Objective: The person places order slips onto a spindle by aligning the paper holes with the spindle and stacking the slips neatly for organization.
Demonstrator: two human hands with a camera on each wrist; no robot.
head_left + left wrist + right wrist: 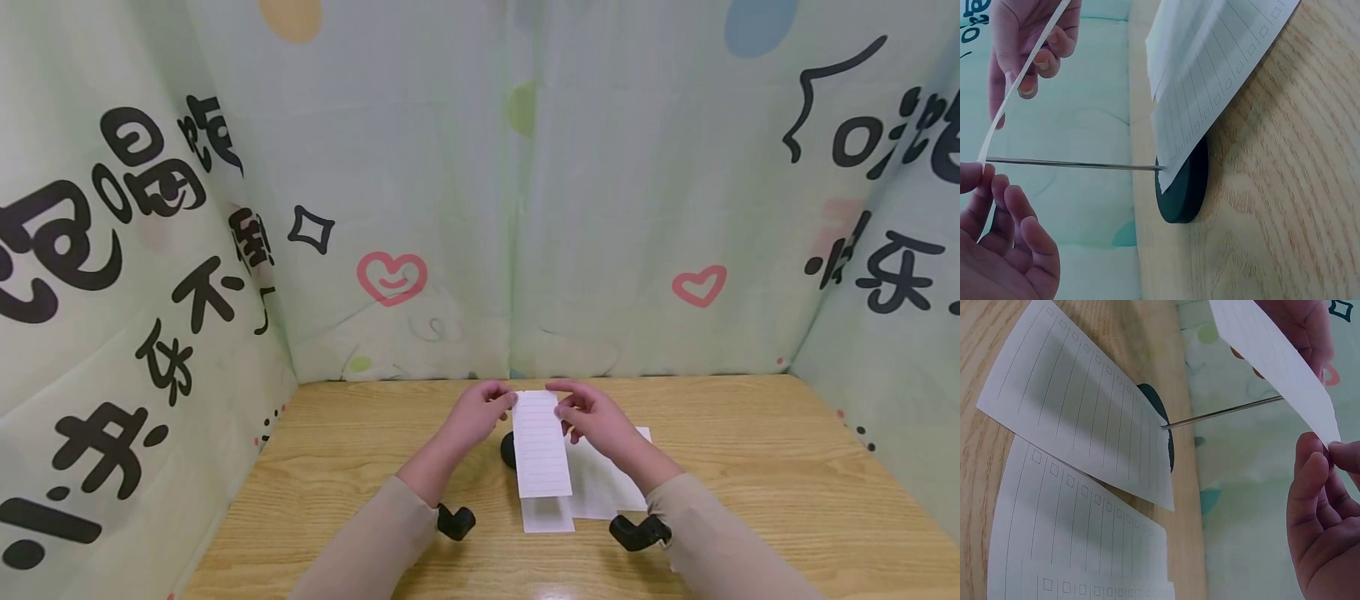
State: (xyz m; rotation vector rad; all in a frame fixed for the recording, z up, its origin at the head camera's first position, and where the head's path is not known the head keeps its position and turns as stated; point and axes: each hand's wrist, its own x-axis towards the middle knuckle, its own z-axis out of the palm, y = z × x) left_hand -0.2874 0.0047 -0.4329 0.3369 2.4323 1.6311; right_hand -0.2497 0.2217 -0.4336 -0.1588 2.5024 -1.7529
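Note:
Both hands hold up a white lined paper slip (542,454) by its far end. My left hand (478,410) pinches its left edge and my right hand (592,419) its right edge, between thumb and finger. Under the held slip stands a thin metal spike (1072,164) on a round black base (1188,187). The spike's upper end meets the slip near the left fingertips; whether it pierces the paper cannot be told. Another lined slip (1079,394), with small checkboxes along one edge, sits low on the spike, over the base.
More white lined paper (606,482) lies on the wooden table (360,442) to the right of the spike. Printed fabric curtains (450,192) enclose the table at the back and both sides. Black wrist mounts (455,522) sit on both wrists.

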